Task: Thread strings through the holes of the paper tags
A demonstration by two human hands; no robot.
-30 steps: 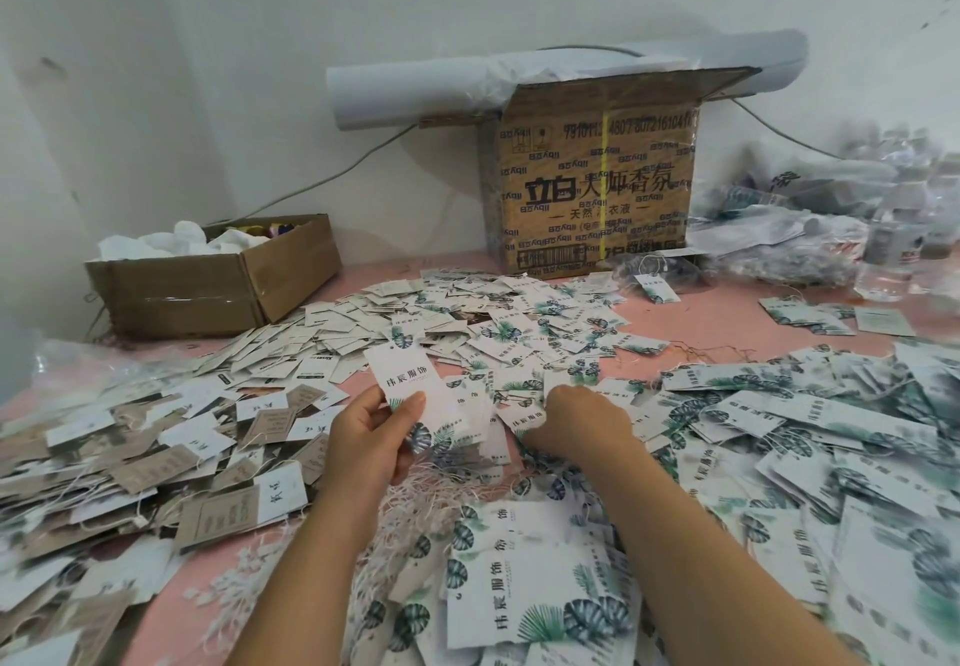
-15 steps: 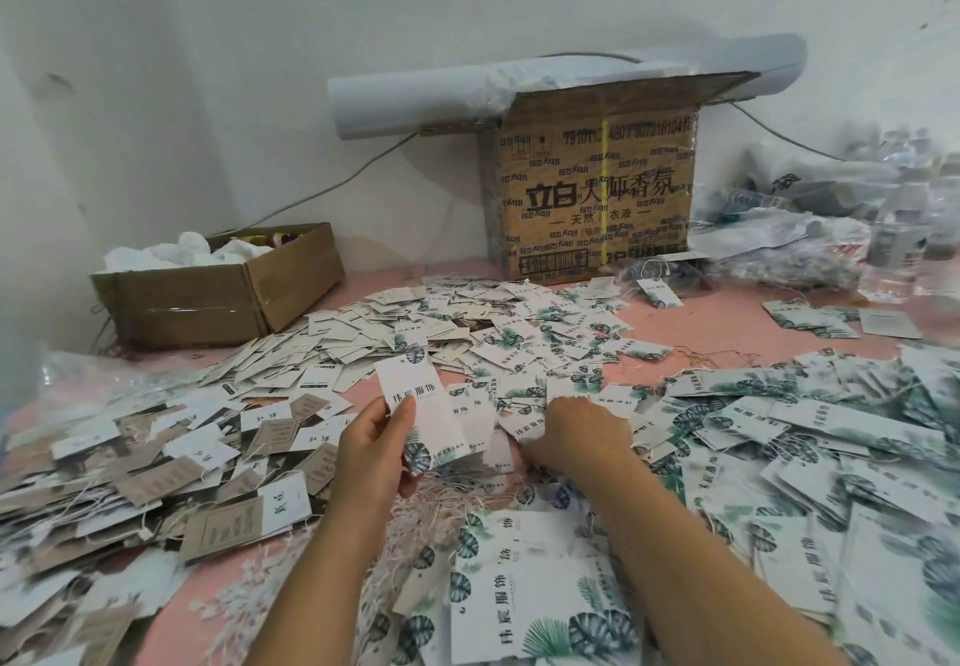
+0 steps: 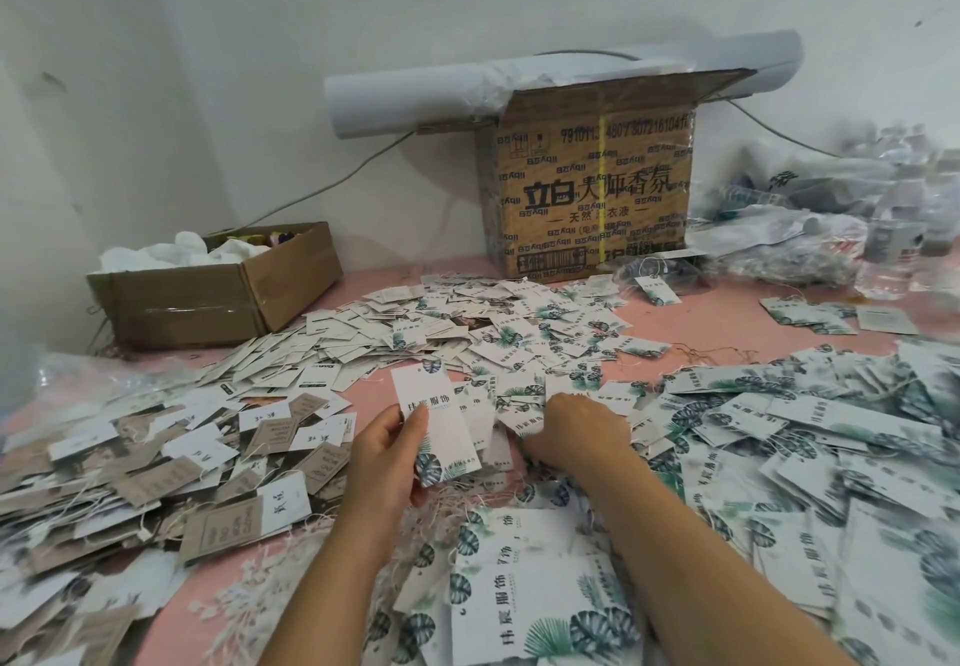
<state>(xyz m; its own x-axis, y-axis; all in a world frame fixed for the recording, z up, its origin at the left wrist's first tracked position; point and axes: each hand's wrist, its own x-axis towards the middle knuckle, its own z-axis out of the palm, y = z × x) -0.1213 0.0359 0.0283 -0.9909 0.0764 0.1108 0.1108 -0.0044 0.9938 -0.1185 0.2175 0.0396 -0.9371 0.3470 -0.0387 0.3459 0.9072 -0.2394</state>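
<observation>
My left hand (image 3: pixel 387 457) pinches a long white paper tag (image 3: pixel 436 424) with green leaf print, held upright above the pink table. My right hand (image 3: pixel 574 429) lies knuckles-up on a heap of small leaf-print tags (image 3: pixel 524 348), fingers curled down into them; whether they hold a tag is hidden. A tangle of pale strings (image 3: pixel 457 502) lies beneath both wrists. Larger leaf-print tags (image 3: pixel 524 608) sit stacked near the front edge.
Brown and white strung tags (image 3: pixel 156 468) cover the left side, and leaf tags (image 3: pixel 810 437) the right. A low cardboard box (image 3: pixel 208 296) stands back left; a tall printed carton (image 3: pixel 592 198) with a paper roll (image 3: pixel 415 99) stands behind. Plastic bags and bottles (image 3: pixel 831 229) crowd the back right.
My left hand has lifted the long tag slightly and tilted it more upright. My right hand stays on the same heap of small tags, barely shifted.
</observation>
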